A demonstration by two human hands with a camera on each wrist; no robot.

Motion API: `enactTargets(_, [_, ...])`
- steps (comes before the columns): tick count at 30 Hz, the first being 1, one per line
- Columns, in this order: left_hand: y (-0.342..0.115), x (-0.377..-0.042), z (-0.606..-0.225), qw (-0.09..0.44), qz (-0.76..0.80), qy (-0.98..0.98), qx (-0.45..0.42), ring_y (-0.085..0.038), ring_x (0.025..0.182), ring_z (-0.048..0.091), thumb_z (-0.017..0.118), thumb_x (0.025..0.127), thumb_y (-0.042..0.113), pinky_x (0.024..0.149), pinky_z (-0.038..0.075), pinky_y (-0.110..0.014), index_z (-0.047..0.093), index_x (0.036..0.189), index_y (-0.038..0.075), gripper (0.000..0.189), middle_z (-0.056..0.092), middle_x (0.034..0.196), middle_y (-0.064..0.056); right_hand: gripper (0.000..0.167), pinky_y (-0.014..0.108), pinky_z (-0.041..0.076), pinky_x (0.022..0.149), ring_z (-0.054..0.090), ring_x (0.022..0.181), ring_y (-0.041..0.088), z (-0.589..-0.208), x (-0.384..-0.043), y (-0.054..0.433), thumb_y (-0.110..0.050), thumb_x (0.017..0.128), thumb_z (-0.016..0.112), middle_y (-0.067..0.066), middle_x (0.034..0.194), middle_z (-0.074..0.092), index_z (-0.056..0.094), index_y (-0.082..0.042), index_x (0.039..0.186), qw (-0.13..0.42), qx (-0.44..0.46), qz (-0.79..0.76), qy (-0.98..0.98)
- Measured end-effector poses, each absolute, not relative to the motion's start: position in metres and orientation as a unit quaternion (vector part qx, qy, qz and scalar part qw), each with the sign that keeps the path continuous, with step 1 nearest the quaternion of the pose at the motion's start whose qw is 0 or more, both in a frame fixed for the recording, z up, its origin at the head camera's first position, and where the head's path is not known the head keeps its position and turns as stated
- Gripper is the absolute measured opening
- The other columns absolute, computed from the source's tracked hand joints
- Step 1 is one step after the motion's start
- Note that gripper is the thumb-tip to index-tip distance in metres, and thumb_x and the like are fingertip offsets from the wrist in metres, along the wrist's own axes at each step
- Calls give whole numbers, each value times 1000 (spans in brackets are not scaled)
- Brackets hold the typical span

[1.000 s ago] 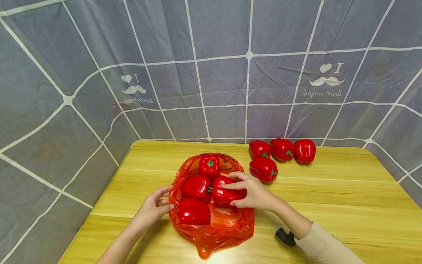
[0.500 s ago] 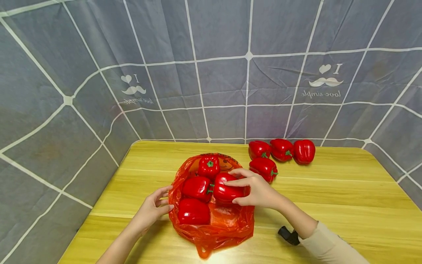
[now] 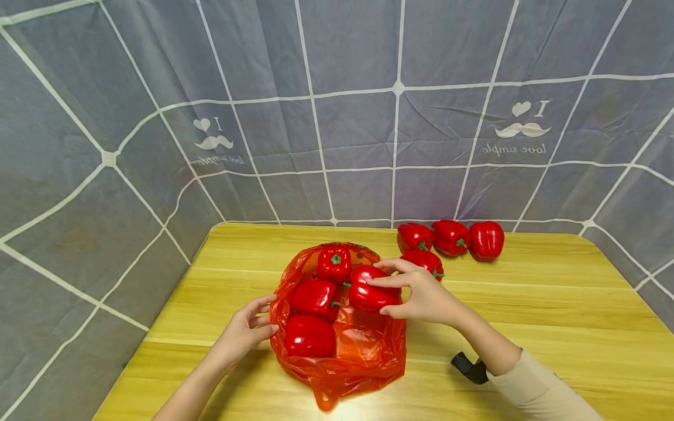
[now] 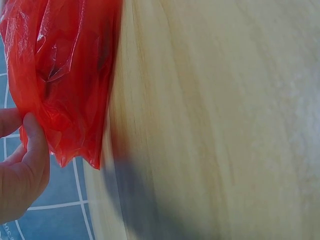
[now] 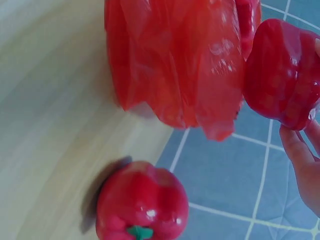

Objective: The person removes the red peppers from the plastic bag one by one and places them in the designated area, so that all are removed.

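An orange-red plastic bag stands with its mouth rolled wide on the table. Inside lie several glossy red bell peppers, one at the back with its stem up. My left hand holds the bag's left side, thumb and fingers at the rim; the left wrist view shows the thumb against the plastic. With thumb and fingertips my right hand grips another bell pepper over the right side of the mouth. In the right wrist view this bell pepper is raised beside the bag's rim.
Several more red bell peppers lie at the table's back right; the nearest is partly hidden by my right hand. A grey curtain with white lines rises behind the wooden table. A black strap piece sits at my right wrist.
My right hand has lifted the bell pepper up and to the right, away from the others in the bag. The left hand has stayed at the bag's left side.
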State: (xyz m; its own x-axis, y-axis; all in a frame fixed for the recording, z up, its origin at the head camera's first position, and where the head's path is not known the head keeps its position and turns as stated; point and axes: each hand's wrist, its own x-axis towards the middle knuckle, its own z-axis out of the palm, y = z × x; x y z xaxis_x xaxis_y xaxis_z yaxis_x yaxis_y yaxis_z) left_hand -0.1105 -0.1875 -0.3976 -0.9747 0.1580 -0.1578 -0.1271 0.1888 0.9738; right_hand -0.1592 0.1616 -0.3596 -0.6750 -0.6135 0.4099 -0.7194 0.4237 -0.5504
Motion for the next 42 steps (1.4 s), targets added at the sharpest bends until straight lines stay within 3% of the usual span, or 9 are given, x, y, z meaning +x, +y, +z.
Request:
enactTargets(5, [-187,-111,-396,113,637,762,15,-32,105,56,58,82,-9,74,53,-31,38,136,-5,57,44,126,-26,46,31,52,73,51,110,26,-351,-162,173,-14,69,82,9,124,54,69,-13,113,73,397,367,-838])
enactTargets(9, [-186,-112,-395,114,638,761,17,-32,104,57,58,83,-9,74,53,-31,38,136,-5,57,43,126,-27,47,38,51,81,51,112,30,-344,-163,184,-13,68,82,10,123,55,69,-12,113,90,393,349,-846])
enactTargets(12, [-186,-112,-395,114,638,761,17,-32,104,57,58,83,-9,74,53,-31,38,136,-5,57,43,126,-27,47,39,52,80,51,111,29,-341,-164,193,-14,67,83,9,123,54,69,-13,113,97,383,337,-855])
enactTargets(19, [-186,-111,-395,114,637,762,10,-32,105,57,59,82,-8,75,53,-31,38,136,-5,58,43,126,-27,49,29,52,75,53,107,26,-338,-164,212,-12,65,83,7,121,55,69,-14,113,114,362,325,-866])
enactTargets(23, [-187,-110,-396,115,638,761,12,-32,105,56,59,83,-8,75,53,-31,37,136,-5,58,41,128,-28,50,36,53,75,53,108,27,-337,-164,223,-11,64,83,8,121,55,69,-13,113,119,351,316,-873])
enactTargets(33, [-186,-110,-394,112,638,762,3,-31,104,57,59,82,-8,75,53,-30,39,136,-4,58,42,127,-27,50,36,52,72,50,107,28,-333,-165,250,-6,64,82,9,117,58,70,-12,112,140,319,291,-891])
enactTargets(42, [-186,-109,-393,110,639,761,-2,-31,104,56,60,82,-8,75,52,-30,39,136,-4,57,43,127,-26,51,42,49,72,47,107,31,-334,-164,270,-8,66,83,11,118,55,68,-8,114,128,282,301,-902])
